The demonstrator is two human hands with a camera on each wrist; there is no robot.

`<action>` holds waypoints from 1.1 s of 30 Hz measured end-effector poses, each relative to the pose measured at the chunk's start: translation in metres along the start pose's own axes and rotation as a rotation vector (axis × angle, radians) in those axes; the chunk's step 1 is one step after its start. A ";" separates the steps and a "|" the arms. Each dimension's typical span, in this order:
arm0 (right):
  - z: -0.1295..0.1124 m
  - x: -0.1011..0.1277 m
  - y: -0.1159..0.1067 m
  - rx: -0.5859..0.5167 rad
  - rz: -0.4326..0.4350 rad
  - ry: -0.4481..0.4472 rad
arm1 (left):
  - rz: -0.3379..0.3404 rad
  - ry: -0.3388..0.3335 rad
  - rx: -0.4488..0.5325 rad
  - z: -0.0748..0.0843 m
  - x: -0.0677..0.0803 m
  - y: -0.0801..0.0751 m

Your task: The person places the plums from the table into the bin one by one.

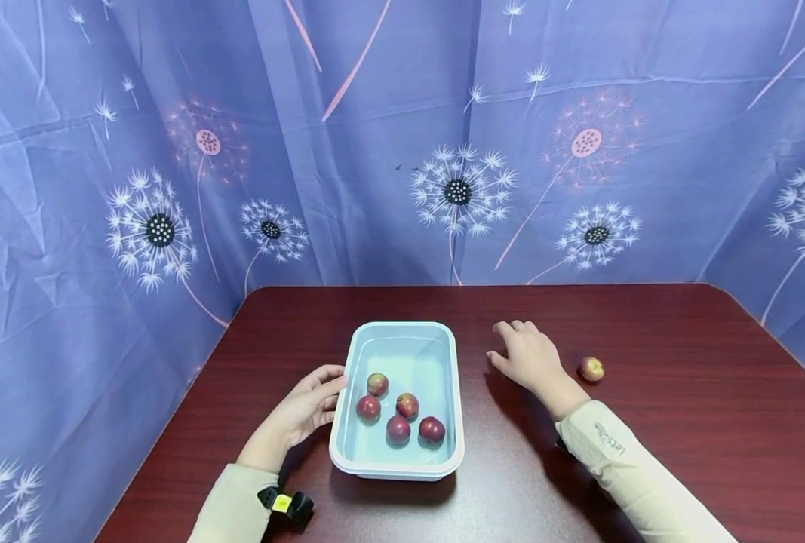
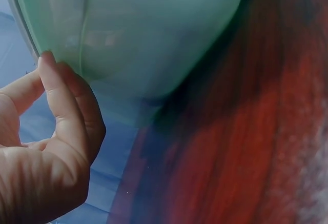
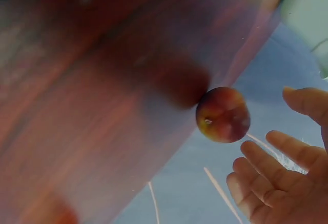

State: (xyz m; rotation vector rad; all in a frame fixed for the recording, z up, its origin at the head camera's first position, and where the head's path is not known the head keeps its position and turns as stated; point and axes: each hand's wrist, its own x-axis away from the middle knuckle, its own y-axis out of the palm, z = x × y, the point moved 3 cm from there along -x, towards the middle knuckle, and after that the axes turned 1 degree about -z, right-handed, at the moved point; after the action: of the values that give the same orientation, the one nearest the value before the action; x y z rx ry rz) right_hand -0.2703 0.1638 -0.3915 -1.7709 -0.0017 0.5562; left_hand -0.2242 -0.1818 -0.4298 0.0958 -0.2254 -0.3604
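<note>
My left hand [image 1: 305,405] pinches the left rim of a pale blue plastic container [image 1: 458,422], thumb at the edge and fingers on the outer wall. In the left wrist view, the fingertips [image 2: 47,57] meet the container's rim. Several red-and-yellow plums [image 1: 397,429] lie inside, mostly in its near half. To the container's right, my right hand [image 1: 530,357] is over the table with fingers spread and nothing held. One loose plum [image 1: 591,369] sits on the table to the right of that hand. The right wrist view shows this plum [image 3: 223,115] beyond the fingertips.
The dark red wooden table [image 1: 680,422] extends on both sides of the container. Behind it and along its sides hangs a blue curtain [image 1: 375,204] with a dandelion print. A black strap device [image 1: 287,504] is worn on the left wrist.
</note>
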 end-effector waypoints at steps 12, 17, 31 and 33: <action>0.011 0.002 0.003 0.033 -0.050 0.062 | 0.001 0.007 0.007 -0.001 -0.001 0.000; 0.014 0.003 0.006 0.053 -0.135 0.106 | 0.002 0.006 0.006 -0.002 -0.001 -0.001; 0.015 0.004 0.009 0.056 -0.202 0.104 | -0.005 0.013 0.009 -0.002 0.001 0.001; 0.015 0.003 0.009 0.056 -0.197 0.096 | -0.006 0.018 0.008 -0.001 0.000 0.000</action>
State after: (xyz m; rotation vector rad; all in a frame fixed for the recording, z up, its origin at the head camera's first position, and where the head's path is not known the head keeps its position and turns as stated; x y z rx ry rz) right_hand -0.2758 0.1755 -0.4034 -1.7183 -0.0914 0.3259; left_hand -0.2239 -0.1814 -0.4306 0.1076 -0.2088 -0.3648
